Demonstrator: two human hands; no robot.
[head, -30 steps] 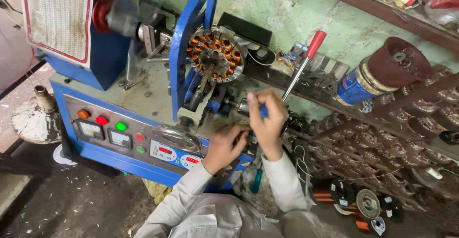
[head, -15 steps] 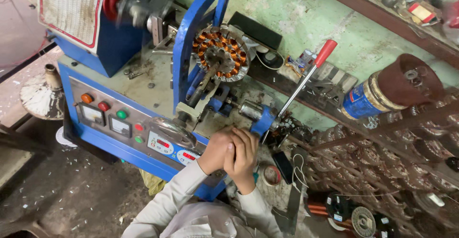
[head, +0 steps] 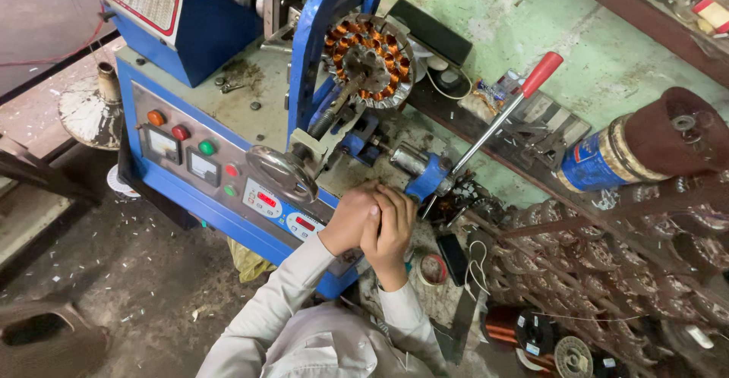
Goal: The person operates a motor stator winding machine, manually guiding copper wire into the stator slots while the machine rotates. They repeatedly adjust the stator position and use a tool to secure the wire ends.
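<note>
My left hand [head: 348, 220] and my right hand [head: 392, 230] are pressed together at the front edge of a blue winding machine [head: 190, 131]. The right hand's fingers lie over the left hand. What they enclose is hidden. Just above them is the blue base [head: 430, 176] of a lever with a red grip [head: 541, 73]. A round stator with copper coils [head: 369, 59] is mounted further up in a blue frame [head: 310, 51]. A shiny metal handwheel [head: 279, 171] sits to the left of my hands.
The control panel [head: 199, 167] has coloured buttons and small displays. Rows of wound stators [head: 607, 260] fill the right side below a large brown and blue spool [head: 645, 144]. A tape roll [head: 433, 269] and a copper wire reel [head: 503, 325] lie near my sleeve.
My right hand has left the lever's base and come down to meet my left hand; both now rest joined at the machine's front edge. The view has shifted slightly.
</note>
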